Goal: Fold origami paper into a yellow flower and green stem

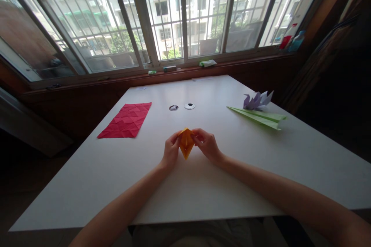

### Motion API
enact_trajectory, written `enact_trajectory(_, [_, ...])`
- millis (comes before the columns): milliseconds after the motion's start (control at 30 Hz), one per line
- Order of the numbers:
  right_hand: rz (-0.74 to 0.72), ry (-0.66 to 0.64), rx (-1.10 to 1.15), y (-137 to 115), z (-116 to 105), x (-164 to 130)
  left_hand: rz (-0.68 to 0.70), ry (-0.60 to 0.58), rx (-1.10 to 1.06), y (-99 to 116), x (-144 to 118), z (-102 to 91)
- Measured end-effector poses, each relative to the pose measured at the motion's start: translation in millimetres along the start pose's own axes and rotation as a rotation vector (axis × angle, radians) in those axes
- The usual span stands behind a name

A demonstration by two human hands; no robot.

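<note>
Nearest the camera, along the bottom edge of the frame: dark clothing (197, 235), with a bare left forearm (121, 197) at lower left and a bare right forearm (269, 181) at lower right. At the centre, over the white desk (185, 197): orange folded paper (186, 144), kite-shaped, long point aimed toward the bottom of the frame. Hard to tell whether resting on the desk or lifted slightly.

Grip engaged on both sides: left hand (171, 147) pinching the paper's upper left edge, right hand (208, 146) pinching the upper right, fingertips partly hidden.

For good handling, by judgement: keep both pinches light and level, so as not to crush thin layers. Spread or press evenly from left and right, without twisting, and watch the centre line for drift away from the lower point. Line up edges before creasing, then run a thumbnail along slowly. Perhaps brace against the desk for firm creases. Probably most at risk: the narrow tip, apt to bend under stray pressure.

Left of centre, well apart from the hands: a red creased sheet (126, 120). Toward the right: green folded paper (257, 117), with purple folded paper (256, 101) just beyond.
</note>
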State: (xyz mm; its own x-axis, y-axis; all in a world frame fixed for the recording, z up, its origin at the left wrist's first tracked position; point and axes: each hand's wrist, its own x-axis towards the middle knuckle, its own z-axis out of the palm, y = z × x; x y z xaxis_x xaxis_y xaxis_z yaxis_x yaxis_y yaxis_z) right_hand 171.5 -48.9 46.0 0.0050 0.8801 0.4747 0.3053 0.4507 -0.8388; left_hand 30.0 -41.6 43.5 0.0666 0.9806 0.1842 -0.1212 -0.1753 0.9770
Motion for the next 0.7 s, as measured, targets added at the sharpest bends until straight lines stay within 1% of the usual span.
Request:
enact_trajectory(133, [0.027,-0.007,0.004,-2.7,0.0,-0.5,0.016,-0.009,0.029,0.0,-0.6,-0.1])
enact_trajectory(267, [0.034,-0.016,0.009,-4.1,-0.2,-1.0,0.063,-0.051,0.039,-2.2,-2.3,1.2])
enact_trajectory(500, [0.038,-0.028,-0.031,-1.4,-0.8,0.1,0.158,-0.119,0.169,-4.9,-4.9,1.1])
enact_trajectory(700, [0.052,-0.040,-0.021,-3.2,-0.7,0.0,0.157,-0.161,0.190,-3.8,-5.3,0.2])
